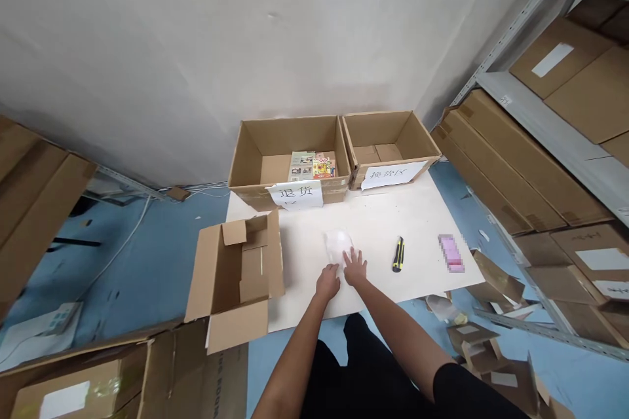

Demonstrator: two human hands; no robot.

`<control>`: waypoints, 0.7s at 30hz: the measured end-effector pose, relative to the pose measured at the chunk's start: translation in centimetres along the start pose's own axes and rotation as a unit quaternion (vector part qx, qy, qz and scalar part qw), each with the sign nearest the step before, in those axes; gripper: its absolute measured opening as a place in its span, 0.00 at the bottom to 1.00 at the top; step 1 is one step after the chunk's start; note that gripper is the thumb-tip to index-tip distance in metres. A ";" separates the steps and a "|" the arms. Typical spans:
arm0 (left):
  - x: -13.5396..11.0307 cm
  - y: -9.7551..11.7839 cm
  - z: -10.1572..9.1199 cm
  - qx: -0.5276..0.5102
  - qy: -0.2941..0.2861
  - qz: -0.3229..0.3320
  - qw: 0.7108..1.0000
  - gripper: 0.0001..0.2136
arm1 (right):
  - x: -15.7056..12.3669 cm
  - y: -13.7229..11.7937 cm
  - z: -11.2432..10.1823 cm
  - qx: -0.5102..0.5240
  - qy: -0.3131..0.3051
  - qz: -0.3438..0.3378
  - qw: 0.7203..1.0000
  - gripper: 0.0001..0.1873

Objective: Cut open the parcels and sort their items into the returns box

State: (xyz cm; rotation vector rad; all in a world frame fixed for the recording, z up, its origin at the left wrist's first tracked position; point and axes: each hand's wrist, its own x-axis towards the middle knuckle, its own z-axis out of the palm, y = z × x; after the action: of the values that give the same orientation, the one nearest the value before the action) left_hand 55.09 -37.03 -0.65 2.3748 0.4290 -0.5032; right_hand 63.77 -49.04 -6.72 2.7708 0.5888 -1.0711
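Observation:
A whitish, partly see-through packet lies flat on the white tabletop in front of me. Its contents are too faint to make out. My left hand is closed at the packet's near left edge, fingers curled together. Spread fingers of my right hand rest on its near right corner. To the right lies a black and yellow box cutter. Left of my hands stands an open cardboard box, flaps folded out.
Two labelled open cartons stand along the wall: a left carton holding several printed booklets or packs, and a right carton. A pink blurred item lies at the table's right. Shelves of boxes flank the right side.

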 end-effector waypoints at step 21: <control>-0.9 -7.2 4.4 -0.173 0.308 -0.342 0.871 0.19 | 1.8 0.4 -0.1 0.162 0.154 -0.108 0.969 0.34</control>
State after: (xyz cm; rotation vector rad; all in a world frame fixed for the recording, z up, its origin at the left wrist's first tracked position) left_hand 50.22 -34.89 -7.23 1.9276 1.5413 0.0705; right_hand 65.22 -48.84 -7.80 3.2578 0.8355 -0.8386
